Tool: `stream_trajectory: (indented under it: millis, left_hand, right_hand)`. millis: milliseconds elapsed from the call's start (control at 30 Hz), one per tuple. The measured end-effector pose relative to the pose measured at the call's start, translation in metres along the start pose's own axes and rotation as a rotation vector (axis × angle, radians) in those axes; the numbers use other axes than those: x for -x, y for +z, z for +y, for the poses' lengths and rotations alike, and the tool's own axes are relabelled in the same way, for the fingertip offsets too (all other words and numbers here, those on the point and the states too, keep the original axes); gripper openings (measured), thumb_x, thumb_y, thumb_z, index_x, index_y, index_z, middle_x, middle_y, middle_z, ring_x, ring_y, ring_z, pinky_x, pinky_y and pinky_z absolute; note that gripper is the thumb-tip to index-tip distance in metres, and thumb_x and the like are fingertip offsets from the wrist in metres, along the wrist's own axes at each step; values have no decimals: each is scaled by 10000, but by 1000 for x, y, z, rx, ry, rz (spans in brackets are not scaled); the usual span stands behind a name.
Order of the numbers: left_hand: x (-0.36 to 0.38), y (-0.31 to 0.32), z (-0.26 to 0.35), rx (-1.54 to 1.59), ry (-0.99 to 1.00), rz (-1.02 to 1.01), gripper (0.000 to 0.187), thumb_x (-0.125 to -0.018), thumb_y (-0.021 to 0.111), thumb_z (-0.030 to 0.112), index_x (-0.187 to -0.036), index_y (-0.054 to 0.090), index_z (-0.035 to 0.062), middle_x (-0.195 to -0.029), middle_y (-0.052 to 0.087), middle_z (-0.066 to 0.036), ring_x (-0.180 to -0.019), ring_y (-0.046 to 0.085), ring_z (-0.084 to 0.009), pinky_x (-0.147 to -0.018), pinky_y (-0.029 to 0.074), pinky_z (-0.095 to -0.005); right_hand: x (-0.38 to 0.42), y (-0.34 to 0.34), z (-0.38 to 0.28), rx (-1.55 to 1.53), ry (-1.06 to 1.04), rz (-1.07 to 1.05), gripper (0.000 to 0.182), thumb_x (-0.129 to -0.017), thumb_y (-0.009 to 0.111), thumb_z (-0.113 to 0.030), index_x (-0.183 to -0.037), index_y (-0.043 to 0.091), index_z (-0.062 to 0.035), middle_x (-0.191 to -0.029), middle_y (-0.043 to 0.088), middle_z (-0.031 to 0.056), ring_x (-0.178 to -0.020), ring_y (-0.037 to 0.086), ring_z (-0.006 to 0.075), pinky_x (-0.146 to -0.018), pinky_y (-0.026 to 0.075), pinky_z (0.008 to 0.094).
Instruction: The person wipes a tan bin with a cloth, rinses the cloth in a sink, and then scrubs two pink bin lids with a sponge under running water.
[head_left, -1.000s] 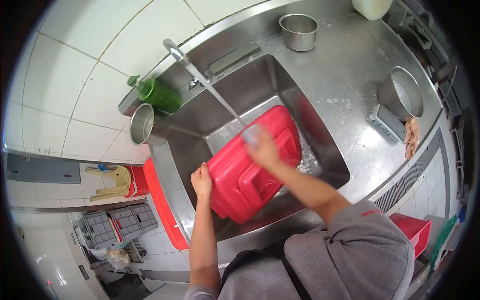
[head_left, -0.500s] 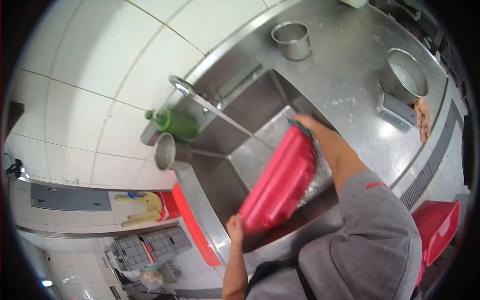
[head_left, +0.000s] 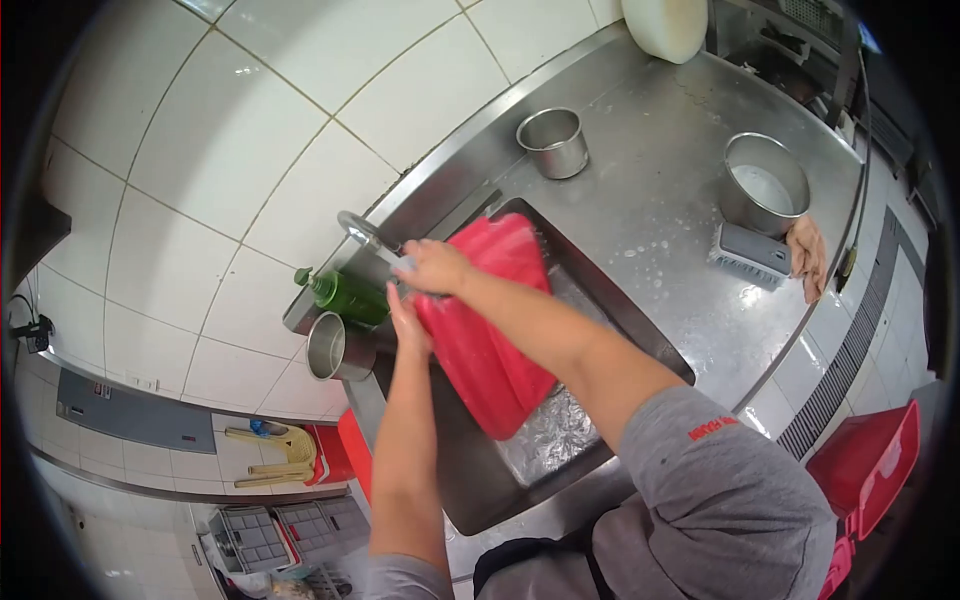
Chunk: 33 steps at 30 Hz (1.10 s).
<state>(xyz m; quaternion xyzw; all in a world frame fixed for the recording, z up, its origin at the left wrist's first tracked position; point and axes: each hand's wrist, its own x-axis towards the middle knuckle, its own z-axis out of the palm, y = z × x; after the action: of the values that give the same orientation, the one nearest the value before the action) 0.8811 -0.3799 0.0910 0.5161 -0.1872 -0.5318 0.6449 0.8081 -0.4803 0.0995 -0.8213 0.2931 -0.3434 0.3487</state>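
Note:
A red plastic tray [head_left: 490, 340] slants over the sink basin [head_left: 487, 508], its far end near the back wall of the basin. My left hand [head_left: 408, 322] grips its left edge, with some fingers hidden behind it. Just under the tap [head_left: 362, 232], my right hand [head_left: 438, 268] is closed at the tray's upper left edge, in the running water. What it holds, if anything, is too small to make out. No green cloth shows. Water wets the basin floor below the tray.
Left of the basin stand a green pump bottle [head_left: 348, 297] and a metal cup [head_left: 338, 348]. On the steel counter [head_left: 650, 190] are another metal cup [head_left: 555, 145], a metal pot [head_left: 765, 185], a grey brush [head_left: 750, 253], a tan cloth [head_left: 806, 260] and a white container [head_left: 667, 25].
The red tray has turned and moved up and left, towards the tap. My right hand has left the tray's far end and come to the tap. My left hand has moved up and left.

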Motion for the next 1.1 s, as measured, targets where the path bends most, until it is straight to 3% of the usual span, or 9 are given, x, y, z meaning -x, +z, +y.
stream_trajectory:
  millis: [100,200,267,367,433,567,700,1033,1100]
  left_hand:
    - [-36,-16,0,-347,206,181,706,-812,309,620,-1131,494,18,-1037,570,-143,-918,546,-265,-809,418,-390]
    - [-17,16,5,-750,260,440,526,-812,464,528,-890,628,34,-747,612,-76,-641,545,-199,-607,428,-323]
    - [-15,13,-6,-1180,732,385,484,-763,591,446,-703,622,-33,-573,567,-97,-536,495,-146,-570,421,-305]
    - [-15,13,-9,-1136,519,357,493,-730,610,460,-733,625,-32,-614,586,-160,-569,550,-206,-587,431,-335]
    - [-33,17,-15,-1309,626,448,423,-737,628,380,-692,616,-40,-556,560,-77,-537,487,-128,-538,407,-314]
    - [-28,30,-15,-1133,411,415,418,-744,626,378,-650,604,-28,-526,523,-40,-512,448,-103,-497,377,-296]
    - [25,33,4,-771,444,369,371,-788,626,333,-587,580,25,-515,396,55,-499,314,-55,-441,251,-236]
    - [56,-47,-68,1,481,469,251,-847,555,205,-926,562,-33,-818,601,-73,-698,547,-121,-633,455,-247]
    - [64,-46,-58,-182,483,390,262,-805,556,110,-1025,526,-29,-858,596,-98,-732,557,-153,-667,464,-263]
  right_hand:
    - [54,17,-20,336,-194,681,310,-770,521,-322,-1012,543,-130,-1078,501,183,-993,492,377,-843,406,426]
    - [87,23,34,175,-282,623,279,-779,514,-260,-979,557,-71,-1121,445,171,-1013,441,371,-835,390,437]
    - [70,12,63,123,175,687,292,-785,526,-258,-1005,555,-68,-1105,444,179,-972,455,362,-824,388,435]
    - [54,10,86,18,738,575,316,-786,539,-256,-1082,529,-145,-1150,425,187,-951,462,358,-812,380,467]
    - [80,46,59,55,412,754,433,-802,516,-177,-1199,414,-39,-1153,413,212,-1015,427,381,-878,342,468]
    - [98,48,19,-147,-17,749,422,-856,409,-143,-1219,349,64,-1198,375,262,-1147,335,408,-973,252,461]
    - [24,0,75,-95,441,694,428,-832,469,-268,-1176,397,-23,-1127,461,231,-1015,458,392,-870,369,424]
    - [97,50,14,112,-292,393,383,-757,558,-352,-1086,575,-156,-1098,524,119,-987,482,349,-846,379,474]
    - [76,48,41,105,-128,262,365,-756,558,-356,-1066,584,-165,-1103,524,118,-989,482,350,-831,395,459]
